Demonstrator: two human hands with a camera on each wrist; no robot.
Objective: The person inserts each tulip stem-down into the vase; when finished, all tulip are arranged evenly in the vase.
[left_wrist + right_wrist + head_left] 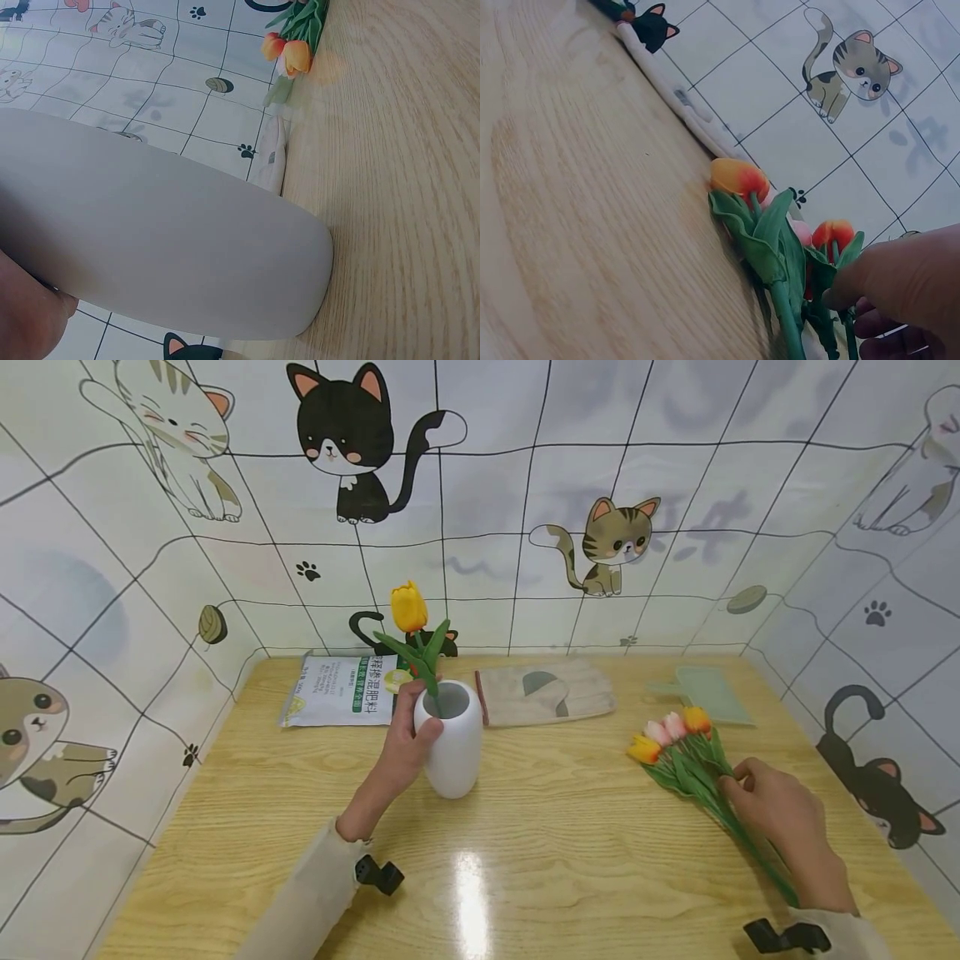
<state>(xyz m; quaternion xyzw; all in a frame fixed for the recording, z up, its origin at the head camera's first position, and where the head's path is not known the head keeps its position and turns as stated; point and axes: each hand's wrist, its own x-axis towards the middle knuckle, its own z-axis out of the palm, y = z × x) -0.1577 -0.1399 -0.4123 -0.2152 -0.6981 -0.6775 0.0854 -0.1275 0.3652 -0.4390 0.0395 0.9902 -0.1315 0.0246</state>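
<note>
My left hand (408, 739) grips the upper side of a white vase (454, 760), thumb on the near side. One yellow tulip (408, 607) with green leaves stands in the vase, leaning toward the hand. The vase is upright on the table; in the left wrist view its side (187, 240) fills much of the frame. At the right, several artificial tulips (697, 777), yellow-orange and pink, lie in a bunch. My right hand (780, 806) pinches a green stem or leaf on the bunch's right side; the fingertips are partly hidden.
Behind the vase lies a white and green printed packet (337, 692). A beige folded cloth item (543, 693) lies right of it, and a pale green translucent piece (716, 695) lies farther right. A cat-printed tiled backdrop (495, 485) encloses the wooden table (555, 860).
</note>
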